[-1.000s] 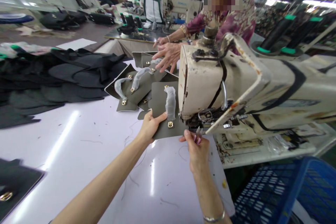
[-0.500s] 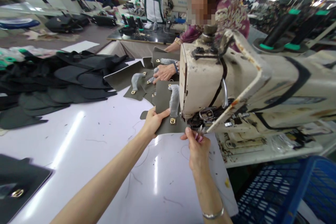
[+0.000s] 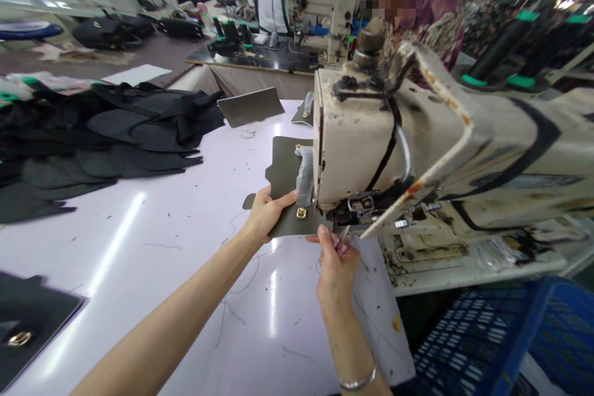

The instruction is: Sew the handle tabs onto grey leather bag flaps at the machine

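Note:
An olive-grey leather panel point(image 3: 283, 164) lies under the head of the sewing machine point(image 3: 357, 136). It carries a handle wrapped in pale film point(image 3: 305, 176) and a gold fitting point(image 3: 301, 213). My left hand point(image 3: 266, 215) grips the panel's left side, thumb on top. At the front edge by the needle area, my right hand point(image 3: 338, 263) is closed around small scissors point(image 3: 342, 240) with pink handles, blades pointing up; its thumb and forefinger are at the panel's edge. The machine head hides the panel's right part.
Dark cut pieces point(image 3: 139, 130) are heaped at the left. Another panel with a gold fitting point(image 3: 28, 328) lies at the near left. Further back are a loose panel point(image 3: 253, 106) and a wrapped-handle piece point(image 3: 306, 110). A blue basket point(image 3: 492, 334) stands lower right; a person point(image 3: 427, 18) is behind the machine.
The other person's hand has withdrawn from the table, and most of the panels behind mine have gone with it. My right hand has shifted slightly left along the panel's edge.

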{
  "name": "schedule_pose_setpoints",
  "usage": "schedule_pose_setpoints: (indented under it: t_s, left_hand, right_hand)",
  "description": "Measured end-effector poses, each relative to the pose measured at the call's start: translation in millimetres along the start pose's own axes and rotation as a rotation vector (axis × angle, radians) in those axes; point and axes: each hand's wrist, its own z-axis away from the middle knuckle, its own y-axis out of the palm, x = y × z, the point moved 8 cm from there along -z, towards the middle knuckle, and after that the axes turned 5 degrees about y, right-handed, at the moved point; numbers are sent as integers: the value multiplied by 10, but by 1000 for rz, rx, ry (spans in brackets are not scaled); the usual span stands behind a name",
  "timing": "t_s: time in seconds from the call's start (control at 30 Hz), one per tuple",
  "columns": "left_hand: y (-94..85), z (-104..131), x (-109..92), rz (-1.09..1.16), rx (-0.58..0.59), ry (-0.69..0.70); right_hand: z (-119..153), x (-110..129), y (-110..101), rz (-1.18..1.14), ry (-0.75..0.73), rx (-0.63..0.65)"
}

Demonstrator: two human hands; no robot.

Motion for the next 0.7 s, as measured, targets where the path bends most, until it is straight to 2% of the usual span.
schedule_pose_setpoints:
  t_s: [0.13,0.33,0.7]
  left_hand:
    - [2,-36,13,13,10,2]
    - [-37,-29,6,26,-36,33]
    - [-80,75,95,78,-135,12]
  right_hand:
    - [-12,-79,52,-141,98,-43]
    - [4,-87,116,-198,59,-151]
    - [40,1,182,-153,70,-100]
